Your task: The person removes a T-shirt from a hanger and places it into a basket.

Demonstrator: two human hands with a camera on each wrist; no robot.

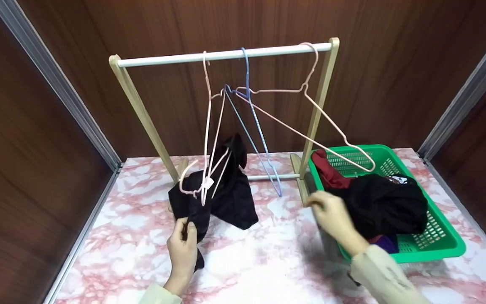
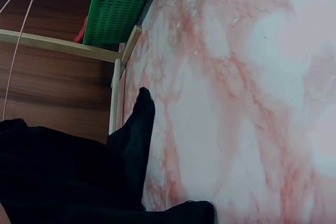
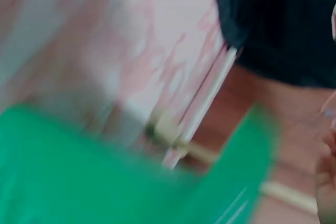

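Note:
My left hand (image 1: 182,249) pinches the edge of a black garment (image 1: 234,202) with a small white tag (image 1: 208,183). In the left wrist view the black cloth (image 2: 68,171) hangs down over the tabletop. A loose pink hanger (image 1: 189,192) lies against the garment, its hook off the rail and its lower part partly hidden by cloth. My right hand (image 1: 331,213) is beside the left rim of the green basket (image 1: 449,249), fingers loosely bent, with nothing seen in them. Blurred in the right wrist view are the basket wall (image 3: 94,177) and fingers (image 3: 326,177) at the right edge.
A wooden rack with a white rail (image 1: 163,60) stands at the back. From it hang a pink hanger (image 1: 207,126), a blue hanger (image 1: 256,114) and another pink hanger (image 1: 325,114) reaching over the basket. The basket holds black cloth (image 1: 386,207) and red cloth (image 1: 331,171).

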